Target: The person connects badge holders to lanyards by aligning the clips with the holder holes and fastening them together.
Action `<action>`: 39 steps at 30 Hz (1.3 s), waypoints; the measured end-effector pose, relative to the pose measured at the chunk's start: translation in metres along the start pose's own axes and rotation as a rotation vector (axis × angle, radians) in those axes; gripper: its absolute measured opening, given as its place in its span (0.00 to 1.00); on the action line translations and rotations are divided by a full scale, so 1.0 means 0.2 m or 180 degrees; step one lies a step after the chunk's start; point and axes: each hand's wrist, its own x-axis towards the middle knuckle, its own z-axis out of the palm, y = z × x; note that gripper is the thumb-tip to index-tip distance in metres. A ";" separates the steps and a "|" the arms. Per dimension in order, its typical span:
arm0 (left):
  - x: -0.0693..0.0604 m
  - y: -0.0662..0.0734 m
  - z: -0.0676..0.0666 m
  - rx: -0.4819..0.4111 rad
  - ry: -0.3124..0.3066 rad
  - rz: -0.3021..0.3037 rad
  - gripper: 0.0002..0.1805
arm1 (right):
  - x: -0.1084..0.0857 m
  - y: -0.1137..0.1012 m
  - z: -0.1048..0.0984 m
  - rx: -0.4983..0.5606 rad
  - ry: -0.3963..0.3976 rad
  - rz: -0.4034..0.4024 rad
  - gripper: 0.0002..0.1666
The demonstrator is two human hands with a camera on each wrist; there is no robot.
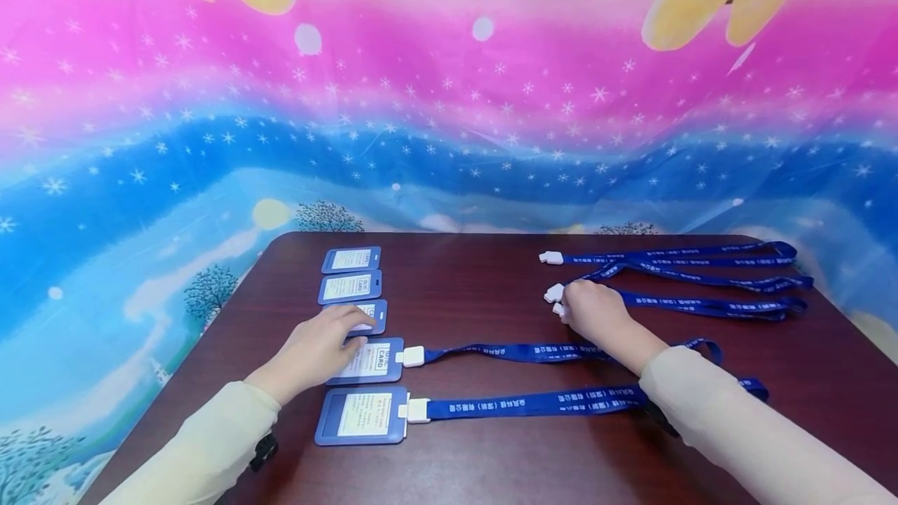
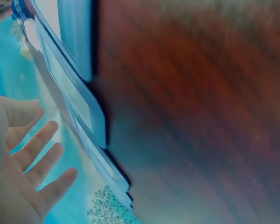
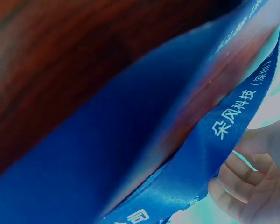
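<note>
In the head view my left hand (image 1: pixel 309 351) hovers at the third blue card holder (image 1: pixel 380 316), fingertips over it, partly hiding it and the holder (image 1: pixel 382 357) nearer me. The left wrist view shows the left hand (image 2: pixel 30 156) with fingers spread, holding nothing. My right hand (image 1: pixel 602 316) has curled fingers at a white clip (image 1: pixel 558 309), pinching the end of a blue lanyard (image 1: pixel 708 306); the exact grip is hidden. In the right wrist view the right hand (image 3: pixel 254 179) is partly behind a printed blue strap (image 3: pixel 200 144).
Two more holders (image 1: pixel 351 259) (image 1: pixel 349 287) lie at the far left. The nearest holder (image 1: pixel 330 418) and the one beyond it join clipped lanyards (image 1: pixel 519 407) (image 1: pixel 519 352) stretching right. Another loose lanyard (image 1: pixel 673 256) lies at the dark table's (image 1: pixel 463 279) back right; a patterned cloth (image 1: pixel 449 100) hangs behind.
</note>
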 end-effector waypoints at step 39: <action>0.20 -0.03 0.07 -0.0263 -0.0522 -0.0585 0.27 | 0.00 0.01 0.00 0.0171 -0.0049 0.0118 0.08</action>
